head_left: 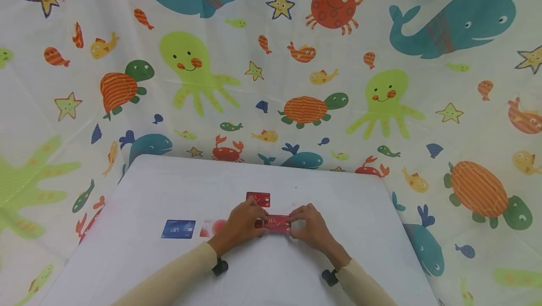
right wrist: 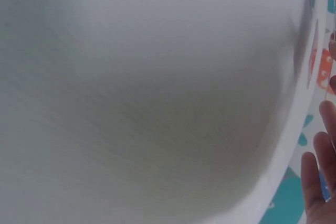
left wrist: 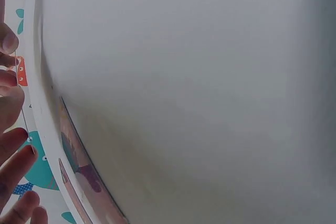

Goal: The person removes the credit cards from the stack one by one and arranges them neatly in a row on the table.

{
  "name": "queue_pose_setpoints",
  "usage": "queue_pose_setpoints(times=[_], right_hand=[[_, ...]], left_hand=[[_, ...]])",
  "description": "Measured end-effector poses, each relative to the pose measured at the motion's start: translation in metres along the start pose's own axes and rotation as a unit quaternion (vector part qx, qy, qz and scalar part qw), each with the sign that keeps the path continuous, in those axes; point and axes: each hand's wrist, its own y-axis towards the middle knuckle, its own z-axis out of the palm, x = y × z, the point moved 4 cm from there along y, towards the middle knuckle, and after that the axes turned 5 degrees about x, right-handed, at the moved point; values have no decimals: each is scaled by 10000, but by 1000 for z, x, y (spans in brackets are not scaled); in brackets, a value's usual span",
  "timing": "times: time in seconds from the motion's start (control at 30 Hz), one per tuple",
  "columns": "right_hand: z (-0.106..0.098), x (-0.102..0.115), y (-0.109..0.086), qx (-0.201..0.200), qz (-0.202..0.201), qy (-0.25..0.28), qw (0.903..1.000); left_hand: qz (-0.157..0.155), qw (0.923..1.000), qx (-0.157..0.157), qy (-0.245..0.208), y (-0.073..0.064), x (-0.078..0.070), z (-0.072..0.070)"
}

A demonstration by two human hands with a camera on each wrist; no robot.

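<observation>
Red card (head_left: 277,224) sits between my left hand (head_left: 242,225) and my right hand (head_left: 312,227), above the middle of the white bench (head_left: 334,197). Each of my hands pinches one short end of it with thumb and fingers, so neither is nearer; both are on it. That relation looks like the one that counts: its long axis runs from left to right, straight across from one hand to the other and roughly in line with the bench's far edge. From my left wrist it shows edge-on as a thin line, and I judge it to be lifted off the bench. Which way its print points I can't be sure (the lettering is too small to trust).

Just beyond my left fingers lies a second red card (head_left: 261,199), its long axis also crosswise, partly hidden by my hand. To the left of that hand are a pink-and-white card (head_left: 209,228), partly covered, and farther out a blue card (head_left: 178,229), lying crosswise too, its lettering upside down to me.
</observation>
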Motion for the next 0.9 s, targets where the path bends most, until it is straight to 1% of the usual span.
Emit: queue_pose_setpoints(times=[0.1,0.27,0.43,0.73,0.9], right_hand=[[2,-1,-2,-3,60,35,10000],[4,-5,-5,-1,46,50,10000],[6,-7,-7,34,107,-13,9999],[7,-11,-10,80,162,-90,9998],[9,-13,-13,31,45,-140,9999]], left_hand=[[-39,10000,22,-39,-1,-2,2],[-124,9999,100,-55,-3,-4,7],[-165,9996,171,-155,-3,-5,13],[-73,9999,31,-131,-2,-7,21],[-150,9995,103,-245,-2,-8,23]])
